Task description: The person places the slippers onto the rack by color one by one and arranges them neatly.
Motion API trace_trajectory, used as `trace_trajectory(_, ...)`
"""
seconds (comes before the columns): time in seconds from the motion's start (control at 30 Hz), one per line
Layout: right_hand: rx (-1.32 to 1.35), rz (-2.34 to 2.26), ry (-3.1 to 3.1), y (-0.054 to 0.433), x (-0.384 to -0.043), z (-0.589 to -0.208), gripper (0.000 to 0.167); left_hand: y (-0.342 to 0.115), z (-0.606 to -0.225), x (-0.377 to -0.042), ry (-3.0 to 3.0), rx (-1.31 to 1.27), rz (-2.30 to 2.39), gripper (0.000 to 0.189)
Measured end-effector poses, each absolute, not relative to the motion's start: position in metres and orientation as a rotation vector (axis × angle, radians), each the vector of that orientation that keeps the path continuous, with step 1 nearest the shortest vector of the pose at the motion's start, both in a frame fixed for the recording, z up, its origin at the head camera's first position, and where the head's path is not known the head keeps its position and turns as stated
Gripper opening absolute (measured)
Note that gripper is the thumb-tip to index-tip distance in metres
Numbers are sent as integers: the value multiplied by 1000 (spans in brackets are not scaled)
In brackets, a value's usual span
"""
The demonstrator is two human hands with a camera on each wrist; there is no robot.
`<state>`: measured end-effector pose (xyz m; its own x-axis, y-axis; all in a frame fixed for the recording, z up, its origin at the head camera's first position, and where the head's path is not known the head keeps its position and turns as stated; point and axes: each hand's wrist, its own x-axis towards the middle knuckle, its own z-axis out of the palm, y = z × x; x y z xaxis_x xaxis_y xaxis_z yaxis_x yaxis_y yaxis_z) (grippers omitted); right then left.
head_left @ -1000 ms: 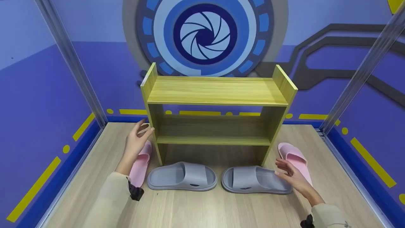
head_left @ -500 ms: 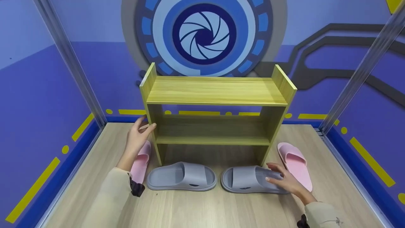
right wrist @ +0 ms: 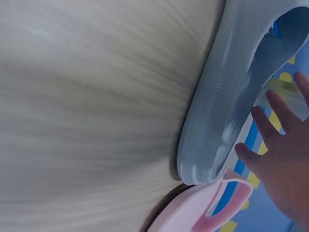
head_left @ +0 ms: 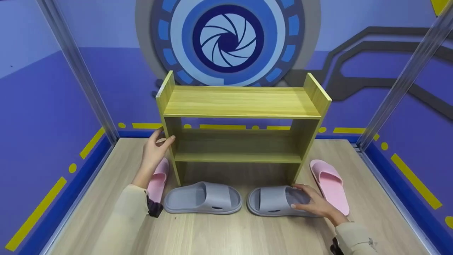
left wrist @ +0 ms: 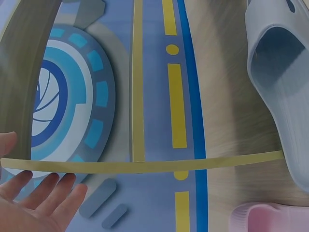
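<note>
A light wooden two-tier rack stands at the back. My left hand holds its left side panel, thumb on the inner side; in the left wrist view the fingers lie along the panel's outer side. Over the heel half of the right grey slipper is my right hand, thumb toward the near side and fingers toward the far side. The right wrist view shows those fingers spread, apart from the slipper's edge. The left grey slipper lies before the rack, toe pointing right.
Pink slippers flank the rack: one partly behind my left forearm, the other beyond my right hand. Blue panels with metal posts enclose the wooden floor at the back and sides.
My right hand has moved left, from the grey slipper's heel end to over its open foot bed. My left hand has shifted slightly right onto the rack's side panel. Rack and slippers stay put.
</note>
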<state>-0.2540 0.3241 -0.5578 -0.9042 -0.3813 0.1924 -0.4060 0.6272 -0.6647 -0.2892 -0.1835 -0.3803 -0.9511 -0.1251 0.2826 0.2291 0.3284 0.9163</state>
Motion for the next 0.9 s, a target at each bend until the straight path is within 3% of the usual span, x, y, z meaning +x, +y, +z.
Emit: trace_trajectory(0.9,696,721,-2890,322,-256,-567,97,-182,-379,-300,-2388,-24,-1413,48)
